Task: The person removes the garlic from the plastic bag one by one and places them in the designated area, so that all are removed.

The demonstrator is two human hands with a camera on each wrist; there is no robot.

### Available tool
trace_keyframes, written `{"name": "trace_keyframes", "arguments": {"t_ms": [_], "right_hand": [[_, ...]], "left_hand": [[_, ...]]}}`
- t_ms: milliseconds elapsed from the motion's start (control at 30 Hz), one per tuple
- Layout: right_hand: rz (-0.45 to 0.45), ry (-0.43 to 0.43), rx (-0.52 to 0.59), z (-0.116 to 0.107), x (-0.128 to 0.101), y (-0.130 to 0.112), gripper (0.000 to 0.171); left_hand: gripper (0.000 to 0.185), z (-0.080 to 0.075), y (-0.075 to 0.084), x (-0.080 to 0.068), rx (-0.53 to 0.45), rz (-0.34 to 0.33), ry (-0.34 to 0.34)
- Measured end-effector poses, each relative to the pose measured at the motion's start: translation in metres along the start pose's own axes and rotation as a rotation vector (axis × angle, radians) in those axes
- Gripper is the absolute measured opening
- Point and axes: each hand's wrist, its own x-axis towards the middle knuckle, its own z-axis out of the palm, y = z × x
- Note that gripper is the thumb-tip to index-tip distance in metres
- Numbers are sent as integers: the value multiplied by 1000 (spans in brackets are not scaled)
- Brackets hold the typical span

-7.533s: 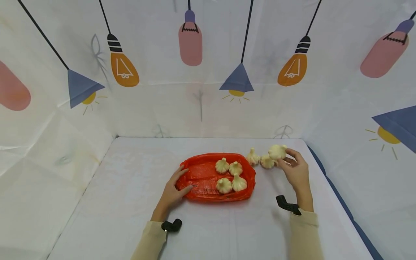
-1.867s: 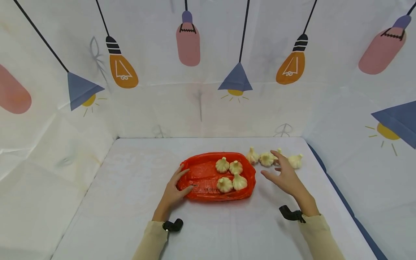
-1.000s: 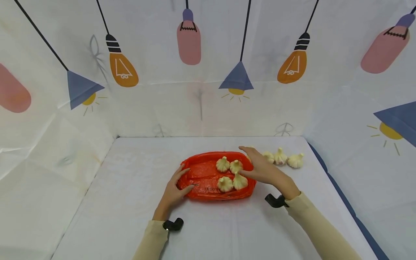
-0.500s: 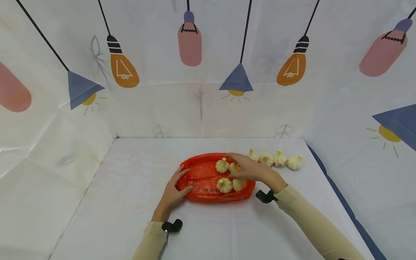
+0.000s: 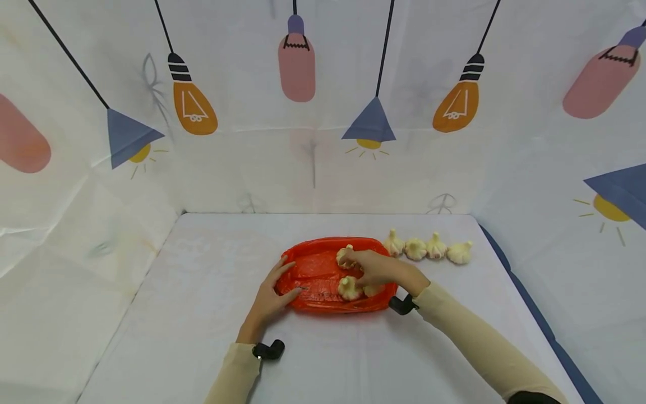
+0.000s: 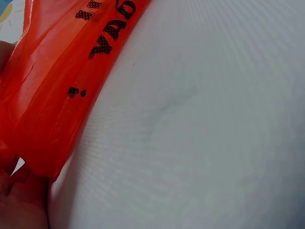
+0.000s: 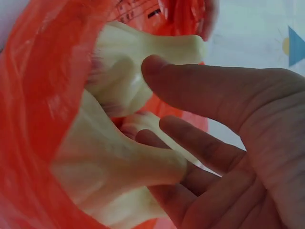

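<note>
In the crinkly red plastic bag [image 5: 323, 275] at the counter's middle, right hand [image 5: 375, 268] reaches loosely among light, papery garlic bulbs [image 7: 114, 162]—best cupped round the body—while flat left hand [image 5: 266, 300] pins the bag's 9 o'clock edge.

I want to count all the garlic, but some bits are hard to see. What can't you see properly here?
- Head view: the right hand covers some pale garlic bulbs on the crinkly red plastic bag, so their count is unclear.
- Right wrist view: too close; bulbs are cut off by the edges.
- Left wrist view: the left hand is mostly out of frame; the bag's black print is cut off.
</note>
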Motion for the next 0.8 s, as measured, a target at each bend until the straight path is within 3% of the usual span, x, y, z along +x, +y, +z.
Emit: {"name": "trace_keyframes", "arguments": {"t_ms": [233,800], "right_hand": [[22,-32,-54,13,7,2,57],[-50,-10,0,23,35,-3,60]], "left_hand": [[70,0,0,0,3,-8,-2],[69,1,0,1,26,-27,1]]}}
